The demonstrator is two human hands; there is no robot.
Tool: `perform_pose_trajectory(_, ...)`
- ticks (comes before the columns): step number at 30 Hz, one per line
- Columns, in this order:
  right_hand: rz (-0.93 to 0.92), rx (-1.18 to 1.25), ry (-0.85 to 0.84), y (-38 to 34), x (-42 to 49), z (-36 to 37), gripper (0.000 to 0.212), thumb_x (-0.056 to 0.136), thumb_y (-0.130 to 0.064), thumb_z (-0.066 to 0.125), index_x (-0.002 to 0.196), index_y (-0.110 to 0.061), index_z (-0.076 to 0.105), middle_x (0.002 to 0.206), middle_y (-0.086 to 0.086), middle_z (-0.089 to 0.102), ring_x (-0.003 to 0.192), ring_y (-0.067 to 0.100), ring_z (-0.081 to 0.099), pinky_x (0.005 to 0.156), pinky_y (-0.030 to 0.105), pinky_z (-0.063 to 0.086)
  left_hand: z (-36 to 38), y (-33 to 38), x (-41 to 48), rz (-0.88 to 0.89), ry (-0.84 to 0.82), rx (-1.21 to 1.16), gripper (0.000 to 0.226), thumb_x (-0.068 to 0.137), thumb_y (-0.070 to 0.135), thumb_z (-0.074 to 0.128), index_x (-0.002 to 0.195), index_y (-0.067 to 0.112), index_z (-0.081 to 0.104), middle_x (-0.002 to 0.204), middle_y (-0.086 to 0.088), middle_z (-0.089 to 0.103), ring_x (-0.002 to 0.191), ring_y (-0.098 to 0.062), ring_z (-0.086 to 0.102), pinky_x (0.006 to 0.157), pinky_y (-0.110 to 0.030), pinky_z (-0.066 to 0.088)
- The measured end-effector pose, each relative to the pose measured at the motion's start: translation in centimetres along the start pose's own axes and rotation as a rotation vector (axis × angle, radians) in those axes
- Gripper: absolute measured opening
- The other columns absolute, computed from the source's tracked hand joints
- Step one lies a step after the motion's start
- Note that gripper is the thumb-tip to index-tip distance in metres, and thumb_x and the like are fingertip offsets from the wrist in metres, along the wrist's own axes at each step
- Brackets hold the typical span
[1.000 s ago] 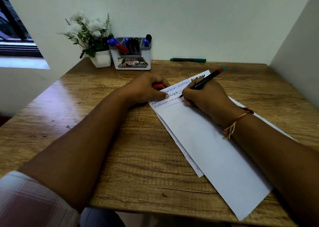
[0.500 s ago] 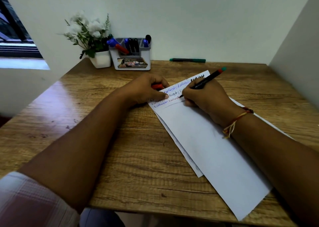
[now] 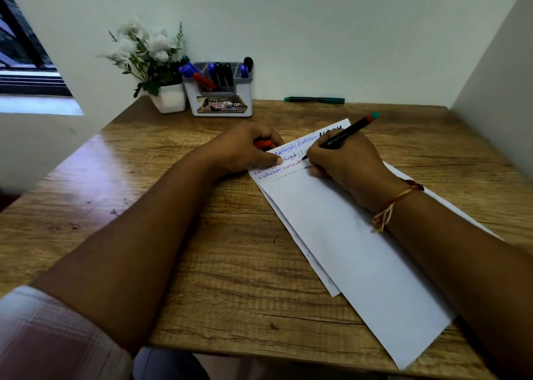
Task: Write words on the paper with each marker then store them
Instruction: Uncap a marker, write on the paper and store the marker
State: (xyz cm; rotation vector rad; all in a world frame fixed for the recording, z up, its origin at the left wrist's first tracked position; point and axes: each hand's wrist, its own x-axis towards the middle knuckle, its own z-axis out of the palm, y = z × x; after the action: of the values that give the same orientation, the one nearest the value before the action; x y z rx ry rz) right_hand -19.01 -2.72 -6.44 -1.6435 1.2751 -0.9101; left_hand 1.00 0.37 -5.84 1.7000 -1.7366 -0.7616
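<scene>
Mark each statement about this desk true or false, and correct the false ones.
1. The right hand holds a marker with its tip on the paper. True.
2. The left hand is empty. False: it grips a red cap, and its thumb presses on the paper.
3. A green marker lies on the table by the wall. True.
4. The holder stands left of the flower pot. False: it stands right of the pot.
5. The paper is blank. False: lines of writing fill its far end.
</scene>
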Motion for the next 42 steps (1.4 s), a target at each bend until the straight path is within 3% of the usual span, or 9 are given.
perform_pose_trajectory(7,-0.028,-0.055,-0.022,-0.1,0.0,-0.2,0.015,0.083,-0.014,0.068,0.069,-0.019,0.066,0.063,0.0,0.071,0.056,0.009,0.07,0.069,0.029,0.057,0.0,0.0,0.0,-0.004,0.006,0.001,0.025,0.08,0.021,0.08,0.102,0.029,0.073,0.104,0.016,0.068,0.093,-0.001,0.063,0.073,-0.015,0.047)
perform_pose_trajectory(11,-0.111,-0.154,-0.149,-0.3,-0.5,-0.3,0.014,0.082,-0.015,0.064,0.068,-0.017,0.065,0.057,-0.001,0.065,0.053,0.005,0.057,0.056,0.021,0.044,0.0,0.0,0.0,0.002,0.019,0.004,0.024,0.079,0.02,0.08,0.101,0.028,0.073,0.104,0.013,0.068,0.092,-0.003,0.063,0.074,-0.015,0.05)
perform_pose_trajectory(16,-0.052,-0.115,-0.004,0.0,0.0,-0.2,0.007,0.085,-0.014,0.063,0.085,-0.011,0.069,0.066,-0.002,0.068,0.05,0.001,0.064,0.056,0.02,0.045,0.1,0.1,-0.1,-0.005,0.004,-0.012,0.025,0.079,0.02,0.08,0.102,0.028,0.073,0.104,0.016,0.069,0.094,-0.002,0.064,0.078,-0.017,0.051)
perform_pose_trajectory(20,-0.006,-0.07,-0.002,-0.1,0.2,-0.1,0.006,0.088,-0.012,0.062,0.087,-0.011,0.068,0.075,0.004,0.071,0.047,0.001,0.063,0.048,0.014,0.045,0.0,0.0,0.0,-0.001,0.004,0.0,0.023,0.079,0.021,0.08,0.1,0.03,0.073,0.105,0.017,0.069,0.096,-0.003,0.064,0.085,-0.022,0.052)
perform_pose_trajectory(25,0.059,0.25,-0.029,0.2,0.7,-0.5,0.015,0.096,-0.011,0.066,0.081,-0.012,0.061,0.069,0.005,0.06,0.049,0.008,0.058,0.049,0.019,0.045,0.0,0.2,-0.1,-0.021,0.003,0.01,0.025,0.079,0.024,0.08,0.103,0.029,0.073,0.106,0.013,0.069,0.098,-0.008,0.065,0.086,-0.027,0.054)
perform_pose_trajectory(30,0.07,0.557,-0.046,0.1,0.5,-0.7,0.007,0.096,-0.008,0.07,0.094,-0.008,0.063,0.07,0.006,0.059,0.059,0.008,0.057,0.051,0.014,0.05,0.0,0.2,-0.3,-0.046,0.13,-0.056,0.02,0.088,0.027,0.071,0.107,0.032,0.068,0.102,0.007,0.064,0.092,-0.009,0.061,0.072,-0.025,0.048)
perform_pose_trajectory(32,0.06,0.592,-0.035,0.0,0.6,-0.7,0.005,0.097,-0.008,0.069,0.097,-0.007,0.064,0.073,0.008,0.061,0.063,0.01,0.059,0.054,0.016,0.052,0.1,0.4,-0.4,-0.028,0.197,-0.098,0.018,0.093,0.024,0.064,0.111,0.029,0.065,0.104,0.005,0.064,0.093,-0.013,0.062,0.071,-0.026,0.05)
perform_pose_trajectory(36,0.073,0.661,-0.008,-0.9,0.3,-1.0,0.012,0.101,-0.017,0.062,0.101,-0.009,0.071,0.086,0.008,0.072,0.076,0.009,0.07,0.061,0.02,0.058,0.1,1.1,-0.6,0.027,0.243,-0.242,0.021,0.096,0.018,0.059,0.113,0.03,0.059,0.112,0.004,0.068,0.103,-0.015,0.066,0.088,-0.041,0.057)
perform_pose_trajectory(42,-0.071,0.582,0.002,-1.5,-0.3,-1.4,0.013,0.101,-0.021,0.064,0.091,-0.015,0.069,0.087,0.007,0.073,0.079,0.011,0.072,0.064,0.023,0.057,0.7,2.3,-1.1,0.139,0.221,-0.388,0.021,0.091,0.003,0.063,0.11,0.007,0.055,0.107,-0.001,0.074,0.104,-0.013,0.068,0.084,-0.027,0.056)
